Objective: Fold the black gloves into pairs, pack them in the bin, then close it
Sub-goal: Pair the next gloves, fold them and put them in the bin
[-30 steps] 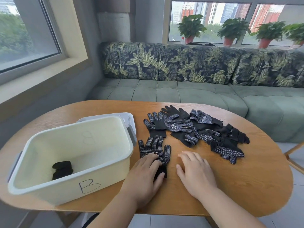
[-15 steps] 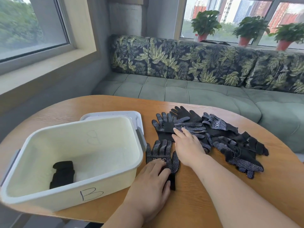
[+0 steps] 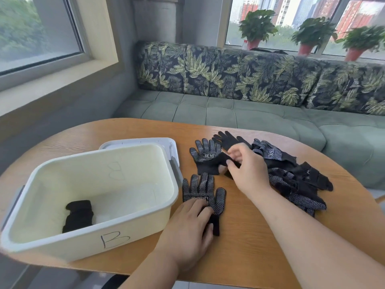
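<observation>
Sitting near left on the counter [image 3: 250,251], open bin [image 3: 83,245] with one folded pair [image 3: 78,215] on its floor, lid [image 3: 166,142] at its far side. Just right, left grip [image 3: 187,230], fingers flat, pressing a dotted glove [image 3: 203,190] to the counter. Farther back, right grip [image 3: 245,170] pinching a second glove [image 3: 205,157] by the cuff. Loose glove pile [image 3: 298,184] at right.
</observation>
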